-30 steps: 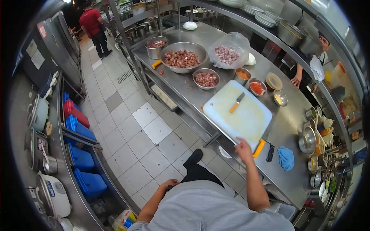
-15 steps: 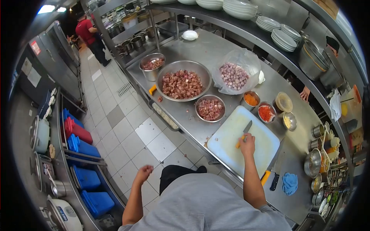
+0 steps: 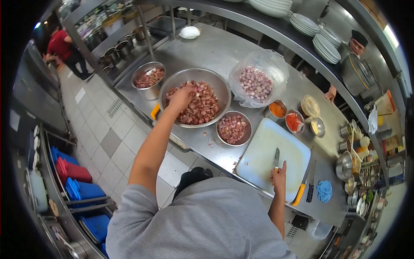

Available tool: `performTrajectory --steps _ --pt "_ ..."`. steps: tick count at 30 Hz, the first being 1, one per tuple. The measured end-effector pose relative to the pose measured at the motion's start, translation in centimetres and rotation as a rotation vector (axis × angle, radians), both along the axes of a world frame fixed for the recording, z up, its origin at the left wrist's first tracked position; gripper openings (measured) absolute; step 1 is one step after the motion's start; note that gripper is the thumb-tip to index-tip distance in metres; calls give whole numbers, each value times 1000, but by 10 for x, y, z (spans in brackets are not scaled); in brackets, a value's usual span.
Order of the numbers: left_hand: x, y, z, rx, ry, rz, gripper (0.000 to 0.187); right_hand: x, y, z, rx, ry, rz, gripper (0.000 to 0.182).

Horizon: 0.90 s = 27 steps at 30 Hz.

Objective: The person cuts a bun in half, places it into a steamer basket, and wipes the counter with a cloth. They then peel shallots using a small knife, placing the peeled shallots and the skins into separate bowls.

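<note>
My left hand [image 3: 182, 98] reaches down into a large steel bowl [image 3: 224, 88] heaped with reddish shallots [image 3: 205, 105]. Its fingers are bent together among them; what they grip, if anything, is hidden. In my right hand [image 3: 279, 178] is a small knife [image 3: 277, 156] with a yellow handle, its blade pointing away from me over a white cutting board [image 3: 258, 155]. Left of the board stands a smaller steel bowl [image 3: 233, 128] of cut shallots. Behind it, a clear plastic bag [image 3: 280, 73] holds pale purple shallots. A steel pot [image 3: 148, 93] with more pieces sits beyond the large bowl.
Containers of orange [image 3: 277, 109] and red [image 3: 294, 122] chopped food stand behind the board. To its right lie a larger knife [image 3: 310, 185], a yellow handle [image 3: 298, 195] and a blue cloth [image 3: 324, 191]. Plates line the overhead shelf [image 3: 241, 15]. A co-worker's hand [image 3: 330, 93] rests across the table.
My left hand has moved from beside my body into the large bowl. My right hand, still on the knife, has drawn back toward the board's near edge. The view has shifted.
</note>
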<state>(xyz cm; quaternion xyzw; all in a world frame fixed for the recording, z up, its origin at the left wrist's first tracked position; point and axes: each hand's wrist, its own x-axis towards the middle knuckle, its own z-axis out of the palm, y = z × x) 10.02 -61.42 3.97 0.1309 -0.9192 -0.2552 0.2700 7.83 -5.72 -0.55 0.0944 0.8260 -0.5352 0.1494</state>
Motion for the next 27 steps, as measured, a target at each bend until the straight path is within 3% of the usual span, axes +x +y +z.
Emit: performTrajectory --steps 2,4,5,6,7,9,11,13,14,18,20,21,23,27 --pt "-44 -23 -27 -14 -258 -109 30 1 -1 -13 -34 26 -57 64" --pt "-68 -41 -51 -57 -316 -100 31 -1 0 -29 -77 46 -120 57" --pt "-80 -50 -58 -103 -373 -73 32 -4 2 -35 -57 52 -107 45" --pt "-83 -51 -57 -189 -311 -131 29 -5 4 -38 -38 56 -97 34" --pt "-91 -48 -48 -198 -316 -168 29 -2 3 -38 -39 49 -134 34" --pt "-98 -46 -34 -261 -479 -125 26 2 -5 -40 22 130 -155 14" --pt "-103 -60 -23 -284 -479 -201 26 15 -25 -18 -47 138 -252 9" --pt "-102 -72 -10 368 -554 -241 25 23 -35 -9 -245 55 -314 9" --pt "-101 -81 -20 631 -435 -271 25 27 -36 -7 -235 -3 -275 8" --pt "-70 -81 -6 893 -319 -366 27 40 -71 21 -331 -102 -206 18" --pt "-58 -68 1 1123 -280 -230 29 38 -92 36 -390 -152 -19 28" --pt "-52 -60 3 1118 -286 -239 29 36 -107 38 -394 -149 -29 28" --pt "-41 -41 5 1568 -171 -433 27 32 -138 42 -474 -41 10 33" --pt "-27 15 19 1803 -31 -458 24 13 -197 74 -240 17 230 30"
